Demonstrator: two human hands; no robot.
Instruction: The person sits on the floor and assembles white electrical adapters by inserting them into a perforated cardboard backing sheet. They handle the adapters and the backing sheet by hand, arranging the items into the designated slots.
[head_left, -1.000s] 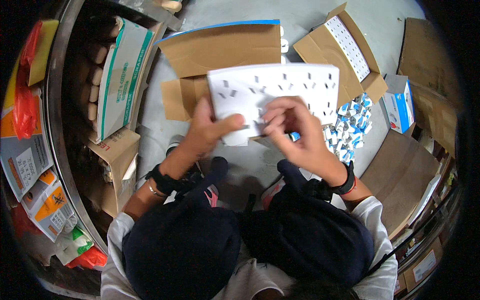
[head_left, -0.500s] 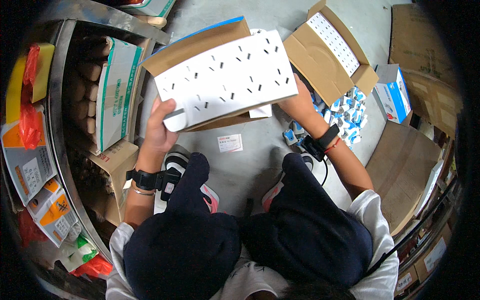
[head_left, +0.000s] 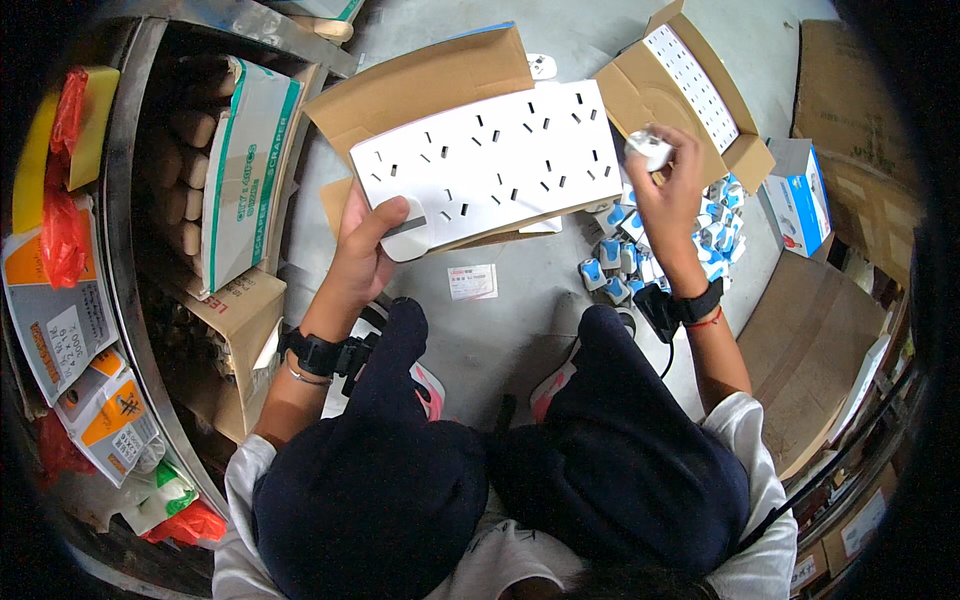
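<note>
My left hand grips the near left corner of a white slotted panel, thumb on top and fingers underneath. Groups of short dark slots cover the panel, which tilts over an open brown cardboard box. To the right of the panel, my right hand is closed round a small white plug, partly hidden by the fingers. Another white plug lies beyond the box. Below my right hand, a pile of blue-and-white plugs is spread on the floor.
A second open box with a slotted white panel stands at the far right. Beside it are a blue-and-white carton and flat cardboard. A metal-framed shelf with boxes lines the left. A small printed card lies on the floor.
My right hand has let go of the panel's right edge and moved right, now holding a white plug. My left hand and the panel have shifted slightly right.
</note>
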